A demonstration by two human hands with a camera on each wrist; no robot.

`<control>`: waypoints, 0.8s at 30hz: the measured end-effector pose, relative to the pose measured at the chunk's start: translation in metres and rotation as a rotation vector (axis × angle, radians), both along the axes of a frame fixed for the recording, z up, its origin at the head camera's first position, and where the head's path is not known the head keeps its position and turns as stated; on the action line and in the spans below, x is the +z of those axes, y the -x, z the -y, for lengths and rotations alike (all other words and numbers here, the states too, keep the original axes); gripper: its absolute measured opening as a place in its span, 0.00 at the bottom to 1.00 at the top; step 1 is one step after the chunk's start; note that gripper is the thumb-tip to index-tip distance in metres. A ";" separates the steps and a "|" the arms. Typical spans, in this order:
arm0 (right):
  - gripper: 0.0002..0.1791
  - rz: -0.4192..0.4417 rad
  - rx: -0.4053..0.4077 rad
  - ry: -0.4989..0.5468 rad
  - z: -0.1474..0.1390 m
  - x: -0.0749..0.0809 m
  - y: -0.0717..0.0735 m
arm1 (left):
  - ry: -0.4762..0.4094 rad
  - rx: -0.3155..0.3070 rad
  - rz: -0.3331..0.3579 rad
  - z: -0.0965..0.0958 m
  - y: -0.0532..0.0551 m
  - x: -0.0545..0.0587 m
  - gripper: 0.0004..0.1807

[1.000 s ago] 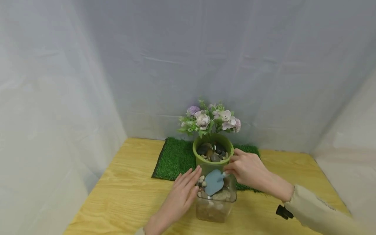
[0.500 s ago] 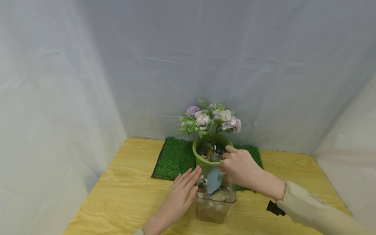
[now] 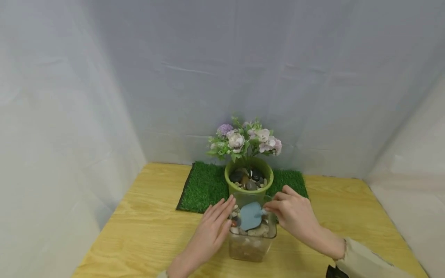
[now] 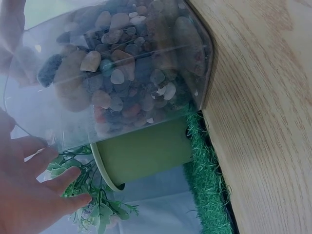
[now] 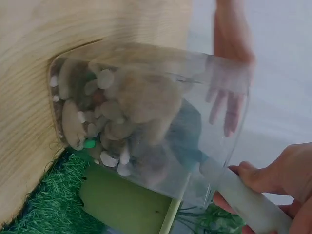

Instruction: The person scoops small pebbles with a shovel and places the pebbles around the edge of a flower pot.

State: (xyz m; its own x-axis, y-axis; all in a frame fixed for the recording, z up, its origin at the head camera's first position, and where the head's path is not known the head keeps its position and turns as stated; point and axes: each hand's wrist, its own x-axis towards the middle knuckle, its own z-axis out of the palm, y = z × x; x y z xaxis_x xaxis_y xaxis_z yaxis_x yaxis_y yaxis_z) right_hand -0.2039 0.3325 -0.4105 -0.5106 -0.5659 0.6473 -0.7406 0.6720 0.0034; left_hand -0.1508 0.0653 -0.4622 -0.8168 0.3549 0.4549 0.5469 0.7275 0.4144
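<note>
My right hand point(image 3: 295, 216) grips the pale handle point(image 5: 246, 202) of a small trowel. Its blue-grey blade point(image 3: 251, 216) lies inside a clear plastic box point(image 3: 247, 251), over mixed stones and pebbles point(image 4: 117, 75). With fingers straight, my left hand point(image 3: 210, 227) rests along the left side of the box's rim. Just behind the box stands a green flower pot point(image 3: 243, 190) holding dark and brown stones point(image 3: 251, 185) and a bunch of white and purple flowers point(image 3: 236, 141).
A piece of artificial grass point(image 3: 205, 189) lies under the pot. The wooden table point(image 3: 149, 231) carries everything. White sheeting point(image 3: 194, 77) hangs behind and at both sides.
The trowel blade first tipped onto its edge as my right hand shifted left, then turned flat again as the hand came back right and lower. My left hand has kept its place at the box.
</note>
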 end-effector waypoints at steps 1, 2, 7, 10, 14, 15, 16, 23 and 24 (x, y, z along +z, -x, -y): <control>0.08 0.006 0.007 -0.009 -0.001 0.001 0.001 | 0.004 0.002 -0.007 0.000 0.000 0.000 0.29; 0.08 0.006 0.015 -0.030 -0.002 0.002 0.001 | 0.007 0.003 -0.011 0.000 0.001 -0.001 0.29; 0.15 -0.078 0.052 -0.260 -0.012 0.011 0.006 | 0.007 0.009 -0.005 0.000 0.001 -0.001 0.30; 0.20 -0.170 0.045 -0.404 -0.019 0.016 0.007 | 0.005 0.001 0.009 0.001 0.000 0.000 0.30; 0.16 -0.256 0.052 -0.504 -0.024 0.014 0.008 | -0.003 -0.011 0.033 0.001 -0.001 0.000 0.31; 0.12 -0.267 0.063 -0.507 -0.024 0.011 0.010 | -0.006 -0.013 0.037 0.002 -0.001 0.000 0.31; 0.11 -0.275 0.076 -0.500 -0.024 0.009 0.011 | -0.008 -0.012 0.039 0.002 -0.001 0.000 0.31; 0.34 -0.309 0.161 -0.285 -0.025 -0.007 0.019 | 0.000 0.002 0.013 0.001 0.000 0.000 0.31; 0.33 -0.297 0.169 -0.250 -0.025 -0.008 0.020 | 0.000 0.003 0.010 0.001 0.000 0.000 0.31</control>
